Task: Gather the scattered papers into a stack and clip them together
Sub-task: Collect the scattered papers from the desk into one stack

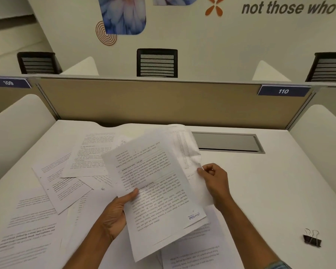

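I hold a loose bundle of printed sheets (155, 183) above the white desk (270, 191). My left hand (116, 212) grips its lower left edge, thumb on the top page. My right hand (215, 181) pinches the right edge of a back sheet that sticks out behind. Several more printed papers (62, 183) lie scattered and overlapping on the left half of the desk. Another sheet (198, 255) lies under the bundle near the front edge. A black binder clip (312, 238) rests on the desk at the right, away from both hands.
A grey cable hatch (227, 142) is set into the desk at the back right. A tan partition (163, 101) closes the back, with white side dividers left and right. Black mesh chairs (157, 63) stand beyond it.
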The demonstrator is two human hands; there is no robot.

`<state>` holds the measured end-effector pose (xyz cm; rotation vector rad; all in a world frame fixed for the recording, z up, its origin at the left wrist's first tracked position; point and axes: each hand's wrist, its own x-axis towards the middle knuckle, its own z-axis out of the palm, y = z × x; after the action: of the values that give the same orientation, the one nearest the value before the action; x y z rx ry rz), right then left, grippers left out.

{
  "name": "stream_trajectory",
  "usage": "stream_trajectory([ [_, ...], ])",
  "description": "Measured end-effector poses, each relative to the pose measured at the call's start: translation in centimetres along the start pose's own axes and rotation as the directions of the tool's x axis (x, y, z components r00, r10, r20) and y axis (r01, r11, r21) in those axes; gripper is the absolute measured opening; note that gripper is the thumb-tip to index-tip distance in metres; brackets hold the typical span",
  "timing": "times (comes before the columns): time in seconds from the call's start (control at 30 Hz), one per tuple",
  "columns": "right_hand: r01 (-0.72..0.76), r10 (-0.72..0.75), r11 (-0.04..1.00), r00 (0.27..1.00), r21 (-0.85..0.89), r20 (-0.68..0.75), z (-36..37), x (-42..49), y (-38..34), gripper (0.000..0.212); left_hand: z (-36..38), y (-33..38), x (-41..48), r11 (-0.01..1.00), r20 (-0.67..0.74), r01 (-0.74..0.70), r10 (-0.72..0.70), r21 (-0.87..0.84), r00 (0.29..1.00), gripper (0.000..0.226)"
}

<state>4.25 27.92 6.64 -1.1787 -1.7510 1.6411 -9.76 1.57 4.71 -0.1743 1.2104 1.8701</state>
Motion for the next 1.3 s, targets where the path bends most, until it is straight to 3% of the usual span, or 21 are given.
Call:
stream_trajectory([
  [0.17,-0.060,0.046,0.996,0.980,0.066,0.195,-1.0,-2.0,-0.8,0.012,1.2,-0.6,0.2,0.997,0.057,-0.043,0.039,0.059,0.998,0.045],
  [0.4,-0.260,0.206,0.955,0.928,0.143,0.309,-2.3,-3.6,0.7,0.016,2.8,-1.9,-0.3,0.993,0.092,-0.005,-0.006,0.118,0.996,0.047],
  [0.53,-0.355,0.298,0.916,0.913,0.188,0.277,-3.0,-5.0,1.8,0.029,3.7,-2.9,-0.8,0.997,0.074,0.077,-0.077,0.000,0.994,0.042],
  [0.6,-0.387,0.332,0.898,0.909,0.212,0.251,-3.7,-5.6,2.3,0.025,3.8,-3.6,-1.1,0.995,0.055,0.090,-0.088,-0.035,0.995,0.042],
  [0.73,-0.418,0.363,0.878,0.899,0.235,0.243,-5.6,-6.6,2.4,0.035,4.0,-4.8,-2.3,0.992,0.063,0.121,-0.119,-0.028,0.991,0.043],
  [0.87,-0.406,0.339,0.892,0.892,0.197,0.299,-6.7,-7.2,2.8,0.030,4.6,-6.0,-3.7,0.991,0.051,0.124,-0.126,0.054,0.991,0.043],
  [1.0,-0.369,0.315,0.924,0.885,0.103,0.342,-7.8,-8.0,3.0,0.022,4.6,-6.5,-4.5,0.994,-0.003,0.070,-0.070,0.078,0.998,0.043],
  [1.07,-0.323,0.297,0.945,0.910,0.044,0.290,-8.7,-8.4,3.5,0.015,4.0,-6.7,-4.7,0.989,-0.062,0.045,-0.036,0.140,0.997,0.042],
  [1.13,-0.203,0.245,0.949,0.956,-0.239,0.159,-9.9,-8.7,5.0,0.022,2.9,-7.0,-4.9,0.971,-0.137,0.042,-0.010,0.234,0.991,0.043],
  [1.2,-0.093,0.215,0.788,0.968,-0.608,0.131,-10.9,-9.7,7.1,0.049,1.5,-7.6,-5.2,0.955,-0.213,0.054,0.009,0.291,0.977,0.043],
  [1.3,-0.028,0.340,0.551,0.920,-0.834,0.194,-10.8,-12.7,10.1,0.093,-0.7,-8.9,-5.8,0.931,-0.270,0.053,0.050,0.360,0.962,0.040],
])
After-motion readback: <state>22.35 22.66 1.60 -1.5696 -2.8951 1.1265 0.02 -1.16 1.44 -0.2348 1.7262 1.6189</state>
